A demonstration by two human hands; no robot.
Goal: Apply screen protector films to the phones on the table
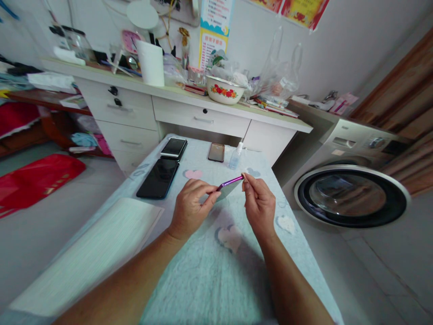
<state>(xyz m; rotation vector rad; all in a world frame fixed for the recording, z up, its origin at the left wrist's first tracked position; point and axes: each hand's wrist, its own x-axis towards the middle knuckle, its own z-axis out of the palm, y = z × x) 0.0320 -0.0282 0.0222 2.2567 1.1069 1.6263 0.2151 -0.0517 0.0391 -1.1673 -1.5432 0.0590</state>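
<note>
A phone with a shiny purple edge [230, 182] is held up above the table, tilted so that its rim faces me. My left hand [194, 205] pinches its left end between thumb and fingers. At the other end, my right hand [259, 203] has its thumb and fingers closed on the phone's corner; whether a cloth or anything else is in those fingers is too small to tell. Past the hands stand a clear spray bottle [236, 156] and a small brown-edged phone case [216, 152]. Left of them lie a large dark phone [158, 178] and a smaller white-framed phone [173, 148].
The table [199, 280] wears a pale heart-patterned cloth, with a folded whitish sheet [98, 253] along its left side. Behind it runs a cluttered white desk [189, 108] bearing a flowered enamel bowl [225, 90]. A washing machine [352, 135] stands at right, a red bag [43, 180] on the floor at left.
</note>
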